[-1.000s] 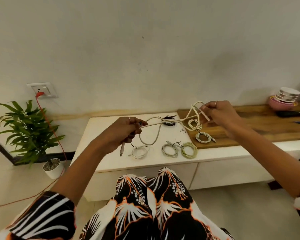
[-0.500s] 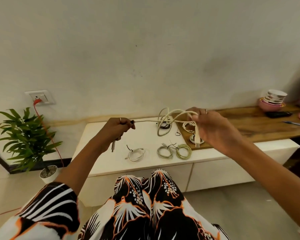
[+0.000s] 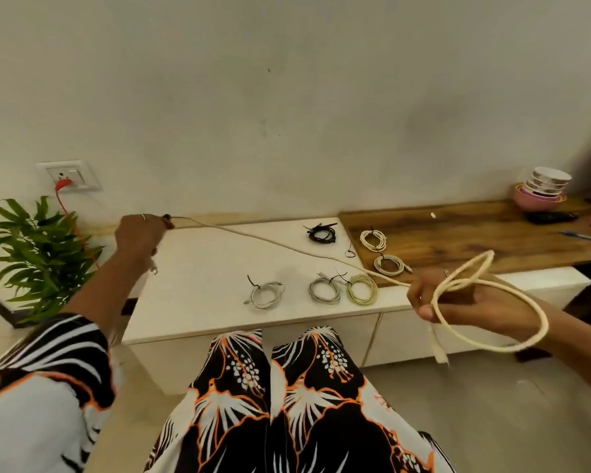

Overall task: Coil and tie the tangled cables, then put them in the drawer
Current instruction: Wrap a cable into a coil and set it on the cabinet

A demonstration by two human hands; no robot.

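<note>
No text, label, brand or number is readable anywhere (wall socket included).

Cream cable [image 3: 280,243], taut, half-looped

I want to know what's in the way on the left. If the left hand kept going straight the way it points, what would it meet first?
Likely the wall. The left hand, gripping the cream cable, points away over the white cabinet toward it, and nothing shows between, though depth is hard to judge.
</note>
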